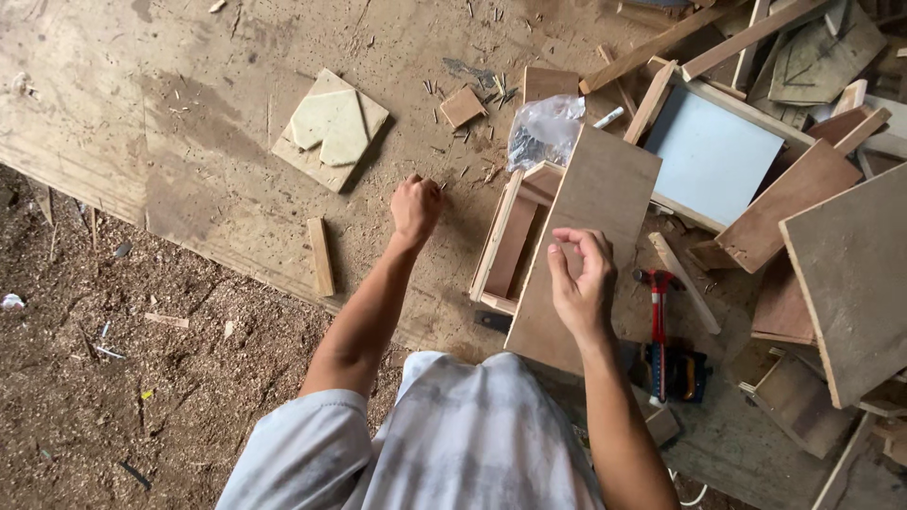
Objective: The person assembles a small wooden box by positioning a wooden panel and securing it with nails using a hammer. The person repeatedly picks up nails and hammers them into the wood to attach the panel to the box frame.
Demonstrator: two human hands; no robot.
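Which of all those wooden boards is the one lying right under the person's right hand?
The long brown plywood panel laid slantwise over the open wooden box. The right hand hovers over its near half; the other boards lie farther right, none under a hand.

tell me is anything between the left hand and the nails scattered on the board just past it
Nothing visible does. The left hand is fisted on the plywood sheet, and the loose nails lie beyond its knuckles with only bare, dusty board between.
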